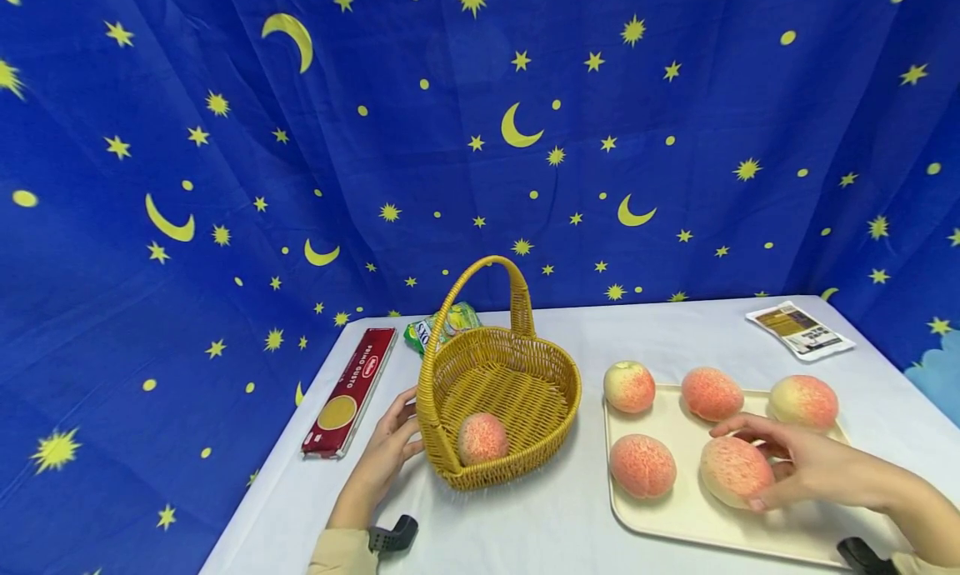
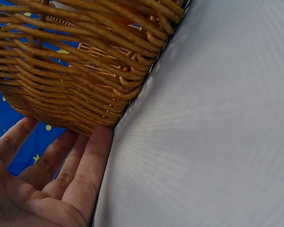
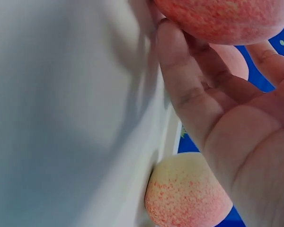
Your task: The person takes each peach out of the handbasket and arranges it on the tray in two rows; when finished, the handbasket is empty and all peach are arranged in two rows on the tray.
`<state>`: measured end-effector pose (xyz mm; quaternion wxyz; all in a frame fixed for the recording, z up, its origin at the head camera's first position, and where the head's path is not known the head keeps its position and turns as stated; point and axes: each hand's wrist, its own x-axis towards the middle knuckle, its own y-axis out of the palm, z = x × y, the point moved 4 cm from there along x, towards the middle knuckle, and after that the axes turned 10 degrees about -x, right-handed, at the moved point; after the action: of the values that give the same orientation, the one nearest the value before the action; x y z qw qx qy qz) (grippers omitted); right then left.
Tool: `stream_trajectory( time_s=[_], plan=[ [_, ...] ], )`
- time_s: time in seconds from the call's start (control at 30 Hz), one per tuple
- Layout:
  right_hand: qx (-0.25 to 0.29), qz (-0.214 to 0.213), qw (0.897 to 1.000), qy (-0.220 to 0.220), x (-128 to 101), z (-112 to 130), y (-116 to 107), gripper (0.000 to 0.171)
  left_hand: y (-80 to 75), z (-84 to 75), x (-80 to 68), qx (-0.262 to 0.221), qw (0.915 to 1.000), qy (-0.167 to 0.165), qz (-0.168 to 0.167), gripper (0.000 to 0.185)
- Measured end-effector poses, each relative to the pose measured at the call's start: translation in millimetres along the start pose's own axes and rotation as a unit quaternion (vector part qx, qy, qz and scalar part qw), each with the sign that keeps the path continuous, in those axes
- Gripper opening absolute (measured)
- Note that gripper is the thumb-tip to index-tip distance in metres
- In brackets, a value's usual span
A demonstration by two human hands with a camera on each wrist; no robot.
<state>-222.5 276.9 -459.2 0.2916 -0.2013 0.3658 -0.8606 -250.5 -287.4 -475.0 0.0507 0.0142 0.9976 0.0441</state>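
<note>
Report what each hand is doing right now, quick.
Left hand: open, straight fingers resting against the side of the wicker basket.
Right hand: fingers curled around a peach on the tray, holding it.

golden wicker basket (image 1: 517, 383), speckled pink peaches (image 1: 735, 471).

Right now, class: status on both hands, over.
Left hand flat against basket. Right hand cupping front peach on tray. One peach in basket. Path clear.
</note>
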Motion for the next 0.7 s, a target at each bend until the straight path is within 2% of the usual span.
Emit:
stream_trajectory(
  time_s=[0.1, 0.37, 0.7],
  plan=[
    [0.008, -0.003, 1.000, -0.013, 2.0, 1.8, 1.7, 0.075, -0.1, -0.2, -0.2, 0.001, 1.0000, 0.000, 0.000, 0.056],
    [0.093, 0.036, 0.995, -0.023, 3.7, 2.4, 4.8, 0.077, -1.3, 0.7, -0.6, 0.003, 1.0000, 0.000, -0.002, 0.057],
    [0.063, 0.031, 0.998, -0.006, 5.1, 1.7, 3.3, 0.069, -3.0, 2.5, -0.8, 0.001, 1.0000, 0.000, -0.003, 0.057]
  ],
)
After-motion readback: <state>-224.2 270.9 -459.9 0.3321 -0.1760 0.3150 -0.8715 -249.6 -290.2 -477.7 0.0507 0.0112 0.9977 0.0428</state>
